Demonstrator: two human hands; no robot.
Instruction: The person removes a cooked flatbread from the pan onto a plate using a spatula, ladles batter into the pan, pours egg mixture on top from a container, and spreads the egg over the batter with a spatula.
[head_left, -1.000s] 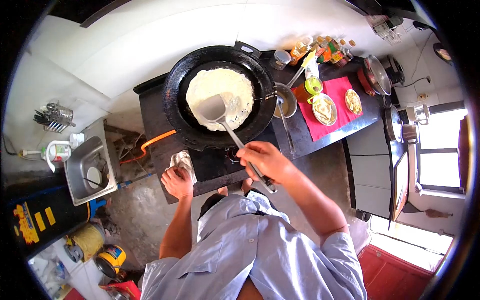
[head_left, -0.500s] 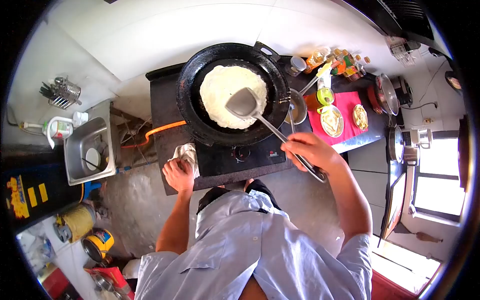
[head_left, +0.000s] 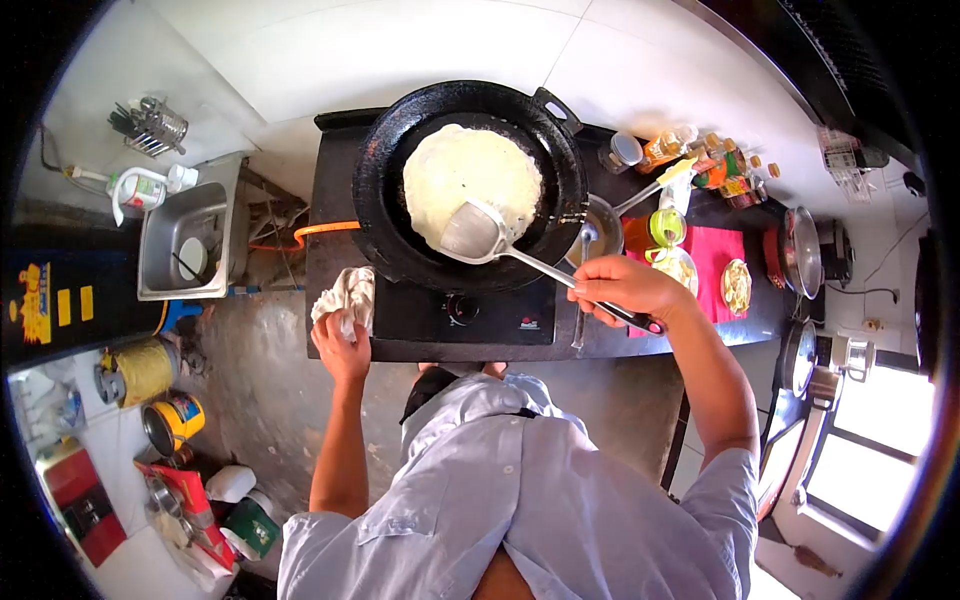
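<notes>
The right hand [head_left: 632,288] has its fingers closed around the handle of a metal spatula [head_left: 474,233], whose dark end sticks out past the palm. The spatula's blade lies over the lower edge of a pale, round flatbread [head_left: 460,170], which sits inside a large black wok [head_left: 372,205]. The left hand [head_left: 341,350] rests at the front edge of the desk [head_left: 335,205], its fingers bent over a crumpled cloth [head_left: 346,298]; how tightly they grip it, I cannot tell.

The surroundings are crowded on the right. A small pot [head_left: 608,222] stands just beside the wok, with a ladle [head_left: 581,320] reaching from it toward the front edge, beneath the spatula handle. The right hand partly hides a bowl of pale pieces [head_left: 680,268] on a red mat [head_left: 706,262]; a second dish [head_left: 736,287] lies farther right on the mat. A jar with a green lid [head_left: 667,228] stands behind the bowl. Toward the wall, a lidded jar [head_left: 626,149] is near the wok's looped handle, and bottles [head_left: 741,186] cluster farther right. A black control panel [head_left: 500,318] shows in front of the wok, and an orange hose [head_left: 328,228] runs in from the left, where a sink [head_left: 160,272] holds a white bowl [head_left: 192,255].
</notes>
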